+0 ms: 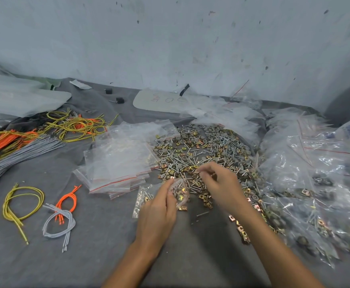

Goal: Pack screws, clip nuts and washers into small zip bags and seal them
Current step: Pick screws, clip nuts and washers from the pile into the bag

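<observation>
Item: small zip bag (pixel 181 193), limp, slippery film, light. My left hand (pixel 159 206) curls its fingers round the bag's mouth, some hardware already inside. The loose pile (pixel 201 146) lies just beyond my right hand (pixel 221 183), fingertips nearly closed, perhaps pinching a piece; too blurred to tell. Best held by the rim.

Looks like a small packing workshop, the piecework kind. A grey cloth-covered tabletop (pixel 107 256) sits up against a scuffed, stained wall (pixel 170 38), with a loose heap of screws, clip nuts and washers (pixel 203 150) lying right on the cloth. There's a stack of empty zip bags (pixel 120 163) just beside the heap, a mound of filled bags (pixel 307 183) on the right, and bundles of orange, yellow and grey cords (pixel 72 125) on the left.
</observation>
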Demonstrator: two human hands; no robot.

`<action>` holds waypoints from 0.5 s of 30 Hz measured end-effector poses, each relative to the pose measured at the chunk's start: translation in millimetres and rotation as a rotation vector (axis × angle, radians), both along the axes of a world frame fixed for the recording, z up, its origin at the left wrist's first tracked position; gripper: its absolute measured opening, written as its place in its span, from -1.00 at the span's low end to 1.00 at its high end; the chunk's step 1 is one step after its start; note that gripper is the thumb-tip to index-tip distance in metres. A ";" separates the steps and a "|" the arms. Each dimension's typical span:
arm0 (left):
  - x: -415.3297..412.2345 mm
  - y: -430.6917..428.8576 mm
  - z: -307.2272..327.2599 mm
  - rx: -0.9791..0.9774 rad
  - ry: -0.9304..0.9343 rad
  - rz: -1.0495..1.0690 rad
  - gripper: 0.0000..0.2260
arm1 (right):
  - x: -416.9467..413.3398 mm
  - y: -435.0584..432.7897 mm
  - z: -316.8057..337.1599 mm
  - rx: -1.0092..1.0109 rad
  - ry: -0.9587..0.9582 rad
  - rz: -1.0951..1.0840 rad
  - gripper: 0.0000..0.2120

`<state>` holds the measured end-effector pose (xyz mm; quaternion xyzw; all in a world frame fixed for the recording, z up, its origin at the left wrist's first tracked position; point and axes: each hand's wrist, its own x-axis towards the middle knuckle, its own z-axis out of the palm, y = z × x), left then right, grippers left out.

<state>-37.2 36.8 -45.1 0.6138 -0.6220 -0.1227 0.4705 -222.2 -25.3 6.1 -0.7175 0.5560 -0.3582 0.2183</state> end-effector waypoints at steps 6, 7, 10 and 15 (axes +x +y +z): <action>0.4 1.2 3.3 0.043 0.023 -0.009 -0.63 | -0.6 -69.6 0.5 0.076 0.475 -0.197 -0.80; 0.4 1.7 4.0 0.049 0.024 -0.011 -0.63 | 0.9 -77.0 -1.8 0.073 0.556 -0.218 -0.75; 0.8 3.4 5.8 0.068 0.029 -0.015 -0.64 | 2.6 -88.9 -8.4 0.087 0.662 -0.265 -0.74; 0.2 3.9 8.7 0.083 0.046 -0.011 -0.65 | -1.7 -83.0 -2.2 0.158 0.552 -0.218 -0.78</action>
